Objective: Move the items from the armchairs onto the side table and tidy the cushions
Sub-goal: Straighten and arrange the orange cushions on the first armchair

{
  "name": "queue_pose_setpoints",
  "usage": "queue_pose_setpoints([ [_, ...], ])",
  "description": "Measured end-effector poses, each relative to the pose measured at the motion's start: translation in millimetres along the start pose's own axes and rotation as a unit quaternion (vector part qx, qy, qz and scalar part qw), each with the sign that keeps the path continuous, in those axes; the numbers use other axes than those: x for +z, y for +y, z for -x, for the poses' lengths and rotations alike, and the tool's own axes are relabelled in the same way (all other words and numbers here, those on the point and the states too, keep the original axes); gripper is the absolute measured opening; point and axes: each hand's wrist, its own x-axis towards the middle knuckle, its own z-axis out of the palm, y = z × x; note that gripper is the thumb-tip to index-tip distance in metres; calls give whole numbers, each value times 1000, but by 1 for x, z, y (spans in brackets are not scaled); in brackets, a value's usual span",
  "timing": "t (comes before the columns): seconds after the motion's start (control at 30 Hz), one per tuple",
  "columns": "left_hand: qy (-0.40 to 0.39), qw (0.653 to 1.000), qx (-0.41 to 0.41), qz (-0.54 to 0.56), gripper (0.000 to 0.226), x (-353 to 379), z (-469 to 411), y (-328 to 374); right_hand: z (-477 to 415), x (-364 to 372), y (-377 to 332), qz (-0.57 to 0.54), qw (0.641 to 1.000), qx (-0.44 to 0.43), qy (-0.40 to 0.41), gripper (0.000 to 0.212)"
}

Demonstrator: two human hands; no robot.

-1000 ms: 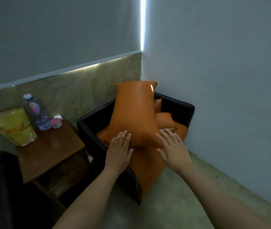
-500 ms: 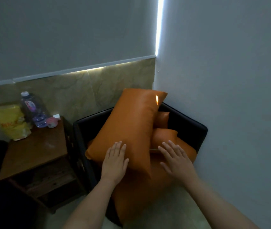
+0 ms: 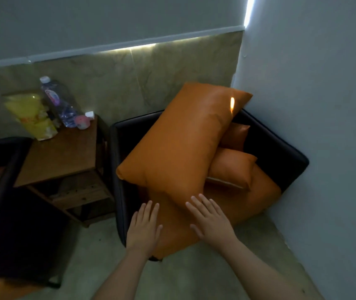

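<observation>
My left hand (image 3: 143, 231) and right hand (image 3: 210, 221) have slid down off the big cushion (image 3: 179, 144), both flat and holding nothing. It lies slanted across the armchair (image 3: 281, 148). The bottle (image 3: 57, 102) is on the table (image 3: 64, 152) already, so I think only straightening remains.

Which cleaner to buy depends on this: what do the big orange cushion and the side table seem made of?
Big orange cushion: probably leather or faux leather, smooth with a soft sheen and shallow creases. Side table: brown wood, apparently varnished, since its top shows dull reflections; grain too dim to confirm.
</observation>
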Motion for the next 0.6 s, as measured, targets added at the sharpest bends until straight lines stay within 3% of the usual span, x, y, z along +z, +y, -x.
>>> queue_pose_setpoints([
  [0.17, 13, 998, -42, 42, 62, 44, -3, 1, -17, 45, -5, -2, 999, -37, 4, 56],
  [0.4, -26, 999, -22, -22, 78, 150, -19, -4, -29, 159, -7, -12, 994, -100, -34, 58],
  [0.5, 19, 1000, -12, -17, 58, 207, -34, -8, -41, 219, -3, -20, 993, -100, -58, 59],
  [0.6, 56, 996, -62, 38, 60, 259, -52, -11, -53, 273, 6, -9, 994, -105, -37, 58],
])
